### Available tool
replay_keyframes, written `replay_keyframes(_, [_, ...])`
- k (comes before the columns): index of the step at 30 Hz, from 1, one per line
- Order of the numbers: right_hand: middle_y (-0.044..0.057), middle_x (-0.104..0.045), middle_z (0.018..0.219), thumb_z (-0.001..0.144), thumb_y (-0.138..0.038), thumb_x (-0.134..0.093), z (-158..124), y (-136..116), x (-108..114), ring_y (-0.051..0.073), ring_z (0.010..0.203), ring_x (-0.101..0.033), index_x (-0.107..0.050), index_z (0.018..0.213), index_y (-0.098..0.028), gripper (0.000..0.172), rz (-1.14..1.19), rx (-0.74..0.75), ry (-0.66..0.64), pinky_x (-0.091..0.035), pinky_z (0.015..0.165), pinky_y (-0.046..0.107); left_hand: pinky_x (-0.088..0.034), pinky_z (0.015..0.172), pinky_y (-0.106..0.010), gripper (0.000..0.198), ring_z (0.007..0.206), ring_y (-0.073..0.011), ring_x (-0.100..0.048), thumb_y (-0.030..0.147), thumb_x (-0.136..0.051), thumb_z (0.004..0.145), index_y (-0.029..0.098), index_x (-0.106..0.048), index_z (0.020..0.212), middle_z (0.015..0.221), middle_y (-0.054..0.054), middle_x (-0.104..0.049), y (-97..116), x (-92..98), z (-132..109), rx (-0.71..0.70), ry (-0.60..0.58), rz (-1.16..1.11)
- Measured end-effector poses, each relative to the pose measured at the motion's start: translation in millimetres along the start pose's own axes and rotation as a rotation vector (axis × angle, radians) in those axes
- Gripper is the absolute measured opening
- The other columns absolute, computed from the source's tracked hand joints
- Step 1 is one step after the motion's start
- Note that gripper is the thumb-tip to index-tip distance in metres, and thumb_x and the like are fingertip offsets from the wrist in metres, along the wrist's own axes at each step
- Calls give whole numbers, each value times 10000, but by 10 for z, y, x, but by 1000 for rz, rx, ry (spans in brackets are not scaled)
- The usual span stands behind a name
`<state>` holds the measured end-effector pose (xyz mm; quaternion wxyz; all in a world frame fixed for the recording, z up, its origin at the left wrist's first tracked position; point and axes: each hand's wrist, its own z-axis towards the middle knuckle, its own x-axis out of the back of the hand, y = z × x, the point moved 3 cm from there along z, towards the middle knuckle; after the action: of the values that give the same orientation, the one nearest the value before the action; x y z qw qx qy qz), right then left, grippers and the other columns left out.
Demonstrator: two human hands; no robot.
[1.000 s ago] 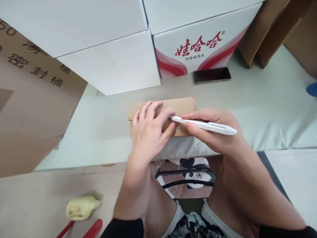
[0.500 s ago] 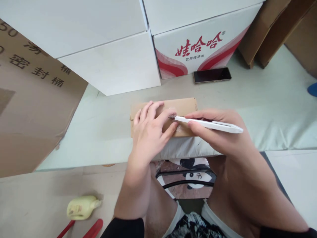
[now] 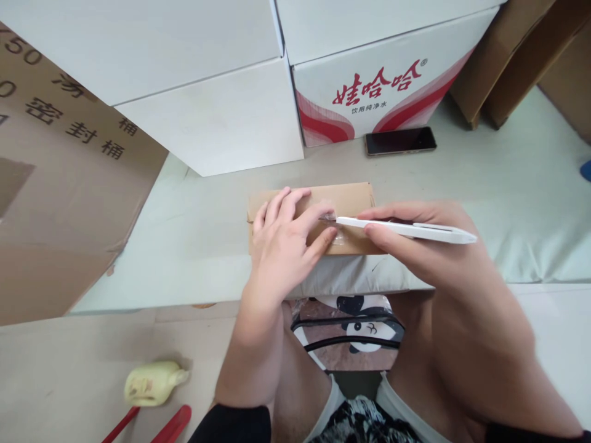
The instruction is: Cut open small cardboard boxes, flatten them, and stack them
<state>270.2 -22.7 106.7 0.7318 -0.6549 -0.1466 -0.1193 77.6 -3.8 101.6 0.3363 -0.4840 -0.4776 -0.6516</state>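
Observation:
A small brown cardboard box (image 3: 351, 197) lies on the pale green mat (image 3: 207, 240) in front of me. My left hand (image 3: 284, 243) rests flat on the box's left half, fingers spread, pressing it down. My right hand (image 3: 415, 243) is closed round a white utility knife (image 3: 406, 229), held level. The knife's tip touches the clear tape on top of the box, right beside my left fingertips.
Two big white cartons (image 3: 207, 111) stand behind, the right one (image 3: 378, 92) printed in red. A dark phone (image 3: 401, 141) lies by it. Brown cardboard (image 3: 60, 203) leans at left. A yellowish bottle (image 3: 152, 383) and red handles (image 3: 178, 421) lie on the floor.
My right hand has drawn the knife to the right along the top of the box. My left hand stays pressed on the box.

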Motion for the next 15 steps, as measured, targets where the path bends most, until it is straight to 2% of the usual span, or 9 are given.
replay_keyframes(3, [13,-758,678,791,-287,-749,-4,29,95,171,583,-662,-811,755,-257,78,-40,-65,111,-449,470,267,-280,1254,-571,285,1518,-302,-386,485,-553,993,399,-699,1223,1520,-6,-559,-11,-5,4,4,3,-9])
replay_keyframes(6, [13,-688,575,756,-345,-758,-13,71,202,151,519,-582,-779,676,-227,144,-77,-142,249,-367,435,269,-264,1261,-577,288,1515,-302,-391,491,-557,990,401,-700,1222,1523,-2,-558,-19,-13,9,8,8,-18])
replay_keyframes(10, [12,-681,590,745,-337,-719,-11,91,236,144,538,-550,-762,668,-225,142,-82,-174,227,-358,463,274,-277,1250,-578,281,1517,-311,-394,478,-557,989,400,-703,1217,1520,-3,-560,-16,-15,16,9,17,-13])
replay_keyframes(15, [14,-704,658,783,-332,-699,-7,73,235,164,616,-613,-769,729,-240,127,-45,-95,223,-415,536,292,-286,1241,-566,272,1504,-319,-409,473,-546,992,382,-698,1199,1510,-7,-572,-4,-15,25,1,37,5])
